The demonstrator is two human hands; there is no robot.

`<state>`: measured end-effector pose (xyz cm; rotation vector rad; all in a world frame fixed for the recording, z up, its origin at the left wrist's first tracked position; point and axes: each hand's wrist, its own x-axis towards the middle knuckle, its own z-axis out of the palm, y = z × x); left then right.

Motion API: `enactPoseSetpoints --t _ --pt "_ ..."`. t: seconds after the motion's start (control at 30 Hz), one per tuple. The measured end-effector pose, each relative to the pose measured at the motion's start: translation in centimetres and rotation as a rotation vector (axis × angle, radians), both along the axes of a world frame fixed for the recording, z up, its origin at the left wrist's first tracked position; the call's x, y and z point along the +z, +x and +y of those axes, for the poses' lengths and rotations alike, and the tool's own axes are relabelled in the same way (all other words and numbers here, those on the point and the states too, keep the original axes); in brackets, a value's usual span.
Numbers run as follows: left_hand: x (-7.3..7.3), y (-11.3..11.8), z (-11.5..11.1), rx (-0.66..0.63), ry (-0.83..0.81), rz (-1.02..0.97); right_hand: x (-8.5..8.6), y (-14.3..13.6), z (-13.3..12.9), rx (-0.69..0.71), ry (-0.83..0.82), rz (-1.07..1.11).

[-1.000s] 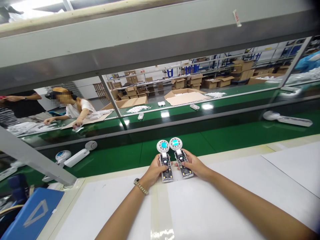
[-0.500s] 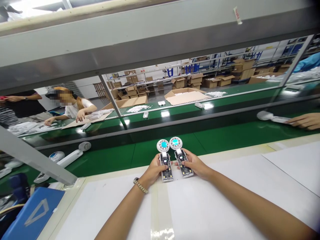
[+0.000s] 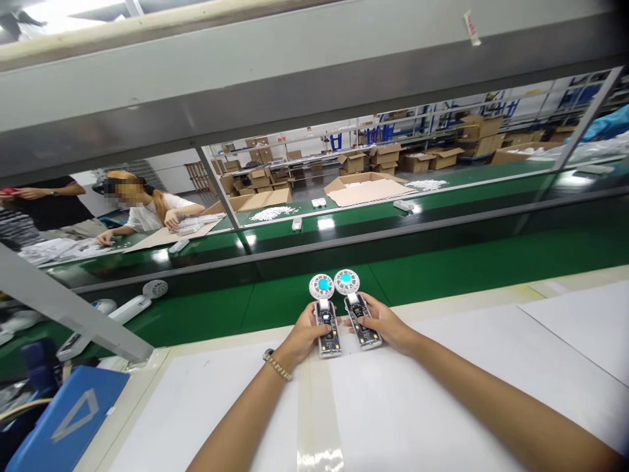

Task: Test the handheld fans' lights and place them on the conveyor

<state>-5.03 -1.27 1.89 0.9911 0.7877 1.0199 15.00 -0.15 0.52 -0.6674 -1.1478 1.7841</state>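
Observation:
My left hand [image 3: 307, 333] is closed round a handheld device [image 3: 328, 337] with a clear casing, a dark circuit board and a round white head with a blue centre. A second device of the same look [image 3: 366, 331] is in my right hand [image 3: 386, 321], my thumb lying across its board. Both are held side by side over the near edge of the white-covered table [image 3: 393, 393], their round heads almost touching above the green belt [image 3: 275, 301].
White devices [image 3: 132, 308] lie on the green belt at the left. A slanted metal post [image 3: 73, 308] and a blue folder [image 3: 73, 413] stand at the left. Beyond a rail, another belt carries small white parts [image 3: 272, 213] and an open carton [image 3: 363, 189]; a person [image 3: 147, 210] works there.
Items on the near belt have shifted left, and those on the far belt right. Another person's hand and a white device at the right have gone from view. My hands keep their hold.

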Motion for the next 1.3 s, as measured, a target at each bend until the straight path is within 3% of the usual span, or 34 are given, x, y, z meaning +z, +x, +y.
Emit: enactPoseSetpoints --t 0.33,0.53,0.6,0.73,0.87,0.97,1.03,1.13,1.3 --pt "0.4 0.3 -0.3 0.000 -0.019 -0.036 0.3 0.1 -0.2 0.037 -0.045 0.059" --pt "0.4 0.4 -0.4 -0.215 -0.228 0.002 0.7 0.0 -0.2 0.139 -0.158 0.032" --pt "0.1 0.5 -0.3 -0.215 -0.259 0.057 0.5 -0.1 0.0 0.144 -0.181 -0.026" --pt "-1.1 0.4 0.5 -0.069 -0.274 0.115 -0.3 0.0 1.8 0.029 -0.243 -0.079" --pt "-1.7 -1.3 2.1 0.471 0.183 0.419 -1.7 0.4 5.7 -0.224 -0.044 -0.191" --pt "-1.6 -3.4 2.4 0.680 0.362 0.509 -3.1 -0.1 8.6 -0.430 0.115 -0.409" --pt "-1.8 -4.1 2.1 0.719 0.410 0.710 -4.0 -0.6 9.8 -0.493 0.272 -0.566" --pt "-2.6 -4.0 1.5 0.631 0.431 1.093 -4.7 -1.1 10.2 -0.515 0.385 -0.817" --pt "-3.2 -3.0 0.8 0.575 0.427 1.270 -4.2 -1.8 8.6 -0.577 0.547 -1.173"
